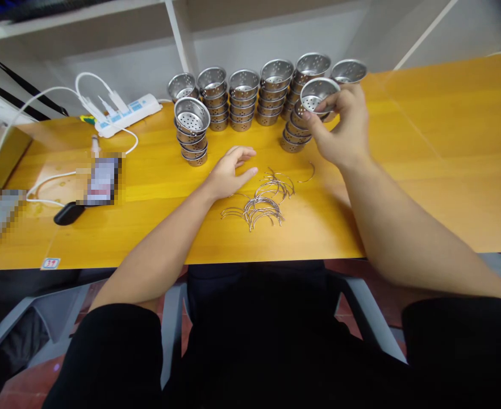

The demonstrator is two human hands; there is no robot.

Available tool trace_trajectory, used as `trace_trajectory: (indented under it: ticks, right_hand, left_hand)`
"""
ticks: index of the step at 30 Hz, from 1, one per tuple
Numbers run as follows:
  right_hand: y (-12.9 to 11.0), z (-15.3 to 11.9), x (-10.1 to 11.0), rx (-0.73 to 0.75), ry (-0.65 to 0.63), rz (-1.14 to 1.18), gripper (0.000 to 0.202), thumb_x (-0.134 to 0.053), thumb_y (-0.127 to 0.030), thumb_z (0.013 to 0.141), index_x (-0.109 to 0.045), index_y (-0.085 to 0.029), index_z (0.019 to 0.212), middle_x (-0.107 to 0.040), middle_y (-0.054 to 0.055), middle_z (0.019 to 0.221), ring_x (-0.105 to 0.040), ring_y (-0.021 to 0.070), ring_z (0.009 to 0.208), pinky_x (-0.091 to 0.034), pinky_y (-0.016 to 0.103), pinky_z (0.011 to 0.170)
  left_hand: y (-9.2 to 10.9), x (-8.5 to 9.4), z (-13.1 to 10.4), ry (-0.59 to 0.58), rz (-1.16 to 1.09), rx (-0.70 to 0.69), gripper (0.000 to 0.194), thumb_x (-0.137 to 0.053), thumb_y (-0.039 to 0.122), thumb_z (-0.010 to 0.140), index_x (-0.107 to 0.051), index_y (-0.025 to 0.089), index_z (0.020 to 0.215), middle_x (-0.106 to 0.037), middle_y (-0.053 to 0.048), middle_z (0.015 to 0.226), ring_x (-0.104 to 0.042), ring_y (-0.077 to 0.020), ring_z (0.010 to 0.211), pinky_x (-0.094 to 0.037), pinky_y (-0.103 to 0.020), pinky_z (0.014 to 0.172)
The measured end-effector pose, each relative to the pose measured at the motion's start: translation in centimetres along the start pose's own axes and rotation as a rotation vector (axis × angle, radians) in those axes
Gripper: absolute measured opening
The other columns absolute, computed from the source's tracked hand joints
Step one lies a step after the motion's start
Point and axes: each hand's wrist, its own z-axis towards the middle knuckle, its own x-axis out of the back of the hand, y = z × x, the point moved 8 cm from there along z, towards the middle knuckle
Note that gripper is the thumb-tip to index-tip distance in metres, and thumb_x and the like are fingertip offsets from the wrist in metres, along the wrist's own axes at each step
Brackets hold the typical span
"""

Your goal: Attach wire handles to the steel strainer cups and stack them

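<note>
My right hand (345, 125) pinches the rim of a perforated metal cup (320, 95) at the top of a front right stack (295, 136). Whether the cup still rests on that stack cannot be made out. My left hand (233, 171) is over the table with its fingers apart and nothing in them. Just right of it lies a loose pile of thin curved metal wires (264, 207), and one separate wire (312, 172) is farther right. Another stack of perforated cups (192, 133) stands beyond my left hand.
More cup stacks (244, 99) line the back of the wooden table (425, 170). At the left are a white power strip (129, 115) with cables, a phone (102, 180), a black oval object (69, 213) and a box (7, 153).
</note>
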Motion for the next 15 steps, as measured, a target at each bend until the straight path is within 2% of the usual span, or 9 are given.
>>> trace_trajectory:
  ticks: [3, 4, 6, 8, 11, 13, 15]
  right_hand:
    - [-1.6, -0.4, 2.2, -0.052, 0.306, -0.182, 0.043, -0.076, -0.08, 0.121, -0.086, -0.042, 0.137, -0.079, 0.02, 0.153, -0.058, 0.0553, 0.16, -0.045, 0.085, 0.142]
    - [-2.4, -0.6, 2.5, -0.042, 0.368, -0.241, 0.039, -0.078, -0.076, 0.121, -0.085, -0.04, 0.134, -0.078, 0.021, 0.156, -0.061, 0.0548, 0.159, -0.046, 0.086, 0.143]
    - [-4.3, -0.8, 2.2, 0.023, 0.409, -0.317, 0.033, -0.082, -0.069, 0.122, -0.081, -0.037, 0.132, -0.076, 0.023, 0.158, -0.066, 0.0529, 0.159, -0.051, 0.084, 0.143]
    - [-5.9, -0.8, 0.7, 0.093, 0.361, -0.332, 0.039, -0.084, -0.065, 0.121, -0.078, -0.034, 0.144, -0.077, 0.022, 0.159, -0.071, 0.0511, 0.159, -0.055, 0.081, 0.142]
    - [-6.6, -0.7, -3.1, 0.094, 0.186, -0.264, 0.071, -0.084, -0.068, 0.119, -0.064, -0.033, 0.177, -0.074, 0.021, 0.174, -0.072, 0.0511, 0.165, -0.059, 0.079, 0.142]
    - [-6.2, -0.8, -5.8, 0.055, 0.063, -0.192, 0.089, -0.084, -0.074, 0.117, -0.055, -0.032, 0.19, -0.068, 0.022, 0.186, -0.069, 0.0524, 0.172, -0.058, 0.078, 0.144]
    - [-5.7, -1.0, -7.8, 0.02, -0.033, -0.127, 0.104, -0.084, -0.082, 0.115, -0.049, -0.029, 0.197, -0.065, 0.024, 0.191, -0.068, 0.0549, 0.174, -0.059, 0.078, 0.144]
  left_hand:
    - [0.0, 0.4, 0.0, 0.044, 0.006, 0.0, 0.057, -0.084, 0.033, 0.107, -0.069, 0.027, 0.162, -0.075, -0.017, 0.18, -0.079, -0.0359, 0.167, -0.066, -0.062, 0.149]
    - [0.0, 0.4, 0.1, 0.055, 0.003, -0.001, 0.061, -0.084, 0.034, 0.108, -0.067, 0.027, 0.166, -0.073, -0.018, 0.183, -0.078, -0.0375, 0.168, -0.066, -0.064, 0.149]
    - [0.1, 0.6, 0.1, 0.08, 0.005, -0.002, 0.073, -0.087, 0.037, 0.108, -0.06, 0.031, 0.176, -0.066, -0.018, 0.193, -0.075, -0.0405, 0.172, -0.064, -0.068, 0.149]
    - [0.3, 0.9, 0.2, 0.102, 0.021, 0.0, 0.09, -0.091, 0.045, 0.11, -0.05, 0.037, 0.189, -0.057, -0.017, 0.202, -0.07, -0.0437, 0.178, -0.062, -0.071, 0.15]
    - [0.8, 1.0, 0.2, 0.103, 0.045, -0.016, 0.112, -0.097, 0.063, 0.11, -0.034, 0.042, 0.201, -0.044, -0.016, 0.211, -0.061, -0.049, 0.187, -0.06, -0.073, 0.152]
    - [1.1, 1.0, 0.3, 0.095, 0.058, -0.073, 0.122, -0.098, 0.076, 0.108, -0.031, 0.039, 0.202, -0.041, -0.018, 0.212, -0.054, -0.0505, 0.193, -0.056, -0.069, 0.156]
    - [0.9, 0.9, 0.5, 0.093, 0.086, -0.151, 0.127, -0.096, 0.088, 0.106, -0.032, 0.035, 0.202, -0.045, -0.02, 0.209, -0.049, -0.0502, 0.197, -0.049, -0.066, 0.163]
